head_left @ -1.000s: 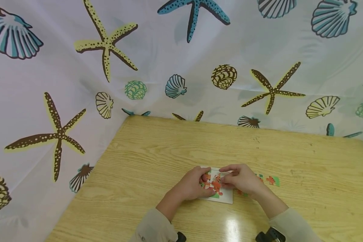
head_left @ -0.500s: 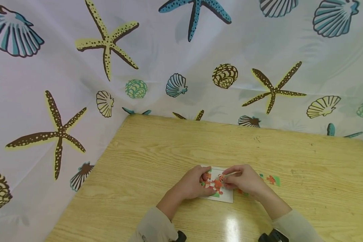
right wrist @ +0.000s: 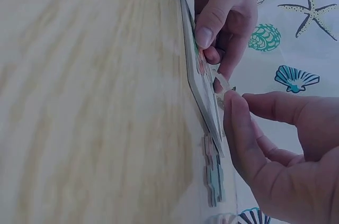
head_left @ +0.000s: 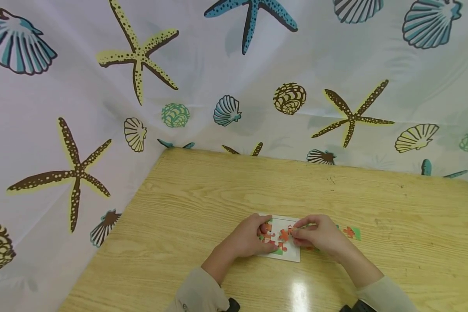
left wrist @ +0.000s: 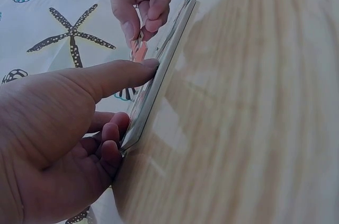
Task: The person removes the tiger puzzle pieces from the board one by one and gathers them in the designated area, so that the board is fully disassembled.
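A white puzzle board [head_left: 292, 254] lies on the wooden table in the head view, with several orange and green pieces along its left side. My left hand [head_left: 245, 237] holds the board at its left edge; in the left wrist view the thumb [left wrist: 127, 75] rests along the near rim and the other fingers are curled at the corner. Over the board's right part, my right hand [head_left: 320, 236] pinches an orange puzzle piece [head_left: 284, 235] between thumb and fingertips. That piece [left wrist: 140, 52] appears tilted and raised above the board in the left wrist view.
Loose puzzle pieces [head_left: 351, 233] lie on the table right of the board, partly hidden by the right hand. Some stacked or overlapping pieces [right wrist: 213, 173] show beside the board's edge in the right wrist view. A shell-and-starfish cloth [head_left: 257, 86] hangs behind the table [head_left: 203, 186].
My right hand has shifted a little to the right with the orange puzzle piece, which has also turned. The left hand and the board have stayed in place.
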Tool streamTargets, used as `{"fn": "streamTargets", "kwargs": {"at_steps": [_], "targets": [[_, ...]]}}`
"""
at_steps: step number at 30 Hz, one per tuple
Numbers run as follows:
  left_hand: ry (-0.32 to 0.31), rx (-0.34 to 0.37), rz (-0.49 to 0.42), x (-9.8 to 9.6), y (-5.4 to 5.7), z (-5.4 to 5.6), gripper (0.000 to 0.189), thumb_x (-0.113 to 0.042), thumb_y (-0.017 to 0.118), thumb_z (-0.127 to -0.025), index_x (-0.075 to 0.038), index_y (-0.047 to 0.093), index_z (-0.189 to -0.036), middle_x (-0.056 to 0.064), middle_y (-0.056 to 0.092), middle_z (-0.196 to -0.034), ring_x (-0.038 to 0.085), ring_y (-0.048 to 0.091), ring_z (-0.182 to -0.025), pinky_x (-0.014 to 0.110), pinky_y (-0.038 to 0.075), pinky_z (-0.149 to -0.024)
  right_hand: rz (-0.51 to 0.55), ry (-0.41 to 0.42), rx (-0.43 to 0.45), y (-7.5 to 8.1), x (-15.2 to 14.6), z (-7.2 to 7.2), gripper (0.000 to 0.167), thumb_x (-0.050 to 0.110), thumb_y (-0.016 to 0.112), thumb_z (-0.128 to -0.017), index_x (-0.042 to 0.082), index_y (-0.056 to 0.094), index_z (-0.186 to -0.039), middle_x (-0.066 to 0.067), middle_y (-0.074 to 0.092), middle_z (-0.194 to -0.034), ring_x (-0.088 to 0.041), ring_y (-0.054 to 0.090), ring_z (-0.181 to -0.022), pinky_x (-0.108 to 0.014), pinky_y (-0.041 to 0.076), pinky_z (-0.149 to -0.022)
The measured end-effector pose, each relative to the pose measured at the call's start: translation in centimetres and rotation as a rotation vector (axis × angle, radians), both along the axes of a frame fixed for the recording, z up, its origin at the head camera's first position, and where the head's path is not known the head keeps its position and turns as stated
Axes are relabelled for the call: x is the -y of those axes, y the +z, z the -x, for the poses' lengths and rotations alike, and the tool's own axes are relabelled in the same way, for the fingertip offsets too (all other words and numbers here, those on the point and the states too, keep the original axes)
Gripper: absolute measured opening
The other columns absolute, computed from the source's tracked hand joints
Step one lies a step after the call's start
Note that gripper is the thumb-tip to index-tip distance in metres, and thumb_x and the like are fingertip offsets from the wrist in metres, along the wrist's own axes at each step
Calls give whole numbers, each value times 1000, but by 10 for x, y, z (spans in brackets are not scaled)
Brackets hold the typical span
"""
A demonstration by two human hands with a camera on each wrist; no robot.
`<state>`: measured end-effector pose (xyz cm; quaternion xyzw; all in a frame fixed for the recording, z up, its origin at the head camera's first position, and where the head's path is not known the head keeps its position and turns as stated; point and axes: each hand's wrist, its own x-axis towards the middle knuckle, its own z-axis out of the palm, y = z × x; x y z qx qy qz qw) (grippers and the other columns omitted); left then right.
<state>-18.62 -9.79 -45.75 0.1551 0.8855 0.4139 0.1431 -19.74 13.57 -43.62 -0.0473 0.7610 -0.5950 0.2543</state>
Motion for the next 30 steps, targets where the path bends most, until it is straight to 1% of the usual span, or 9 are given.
{"fn": "streamTargets", "kwargs": {"at_steps": [7,15,23,30], "targets": [[0,12,-19,1,1,0,79,-25,84,-82,0,46,-147,3,52,-95,14,43,-78,24,36,-67,23,16,-10,0,-7,-1,29,7,65,-96,-12,59,-117,-18,74,-103,-18,74,-85,-33,60,-79],[-1,-8,-18,0,1,0,78,-26,84,-81,-1,48,-146,3,52,-94,13,42,-78,23,36,-67,64,38,-11,0,-17,-2,35,12,68,-95,-11,58,-119,-17,74,-106,-17,74,-87,-34,59,-82],[0,-13,-33,1,1,0,79,-23,84,-81,0,47,-147,4,52,-94,14,42,-78,24,36,-67,35,35,-37,6,-33,-2,35,13,68,-95,-12,57,-117,-20,75,-103,-19,74,-87,-33,60,-80],[0,-13,-39,1,0,-1,77,-22,84,-81,1,48,-146,4,52,-95,14,42,-80,25,37,-70,21,41,-17,10,-43,-4,33,13,67,-96,-12,56,-115,-19,73,-108,-19,74,-92,-31,59,-83]]}}
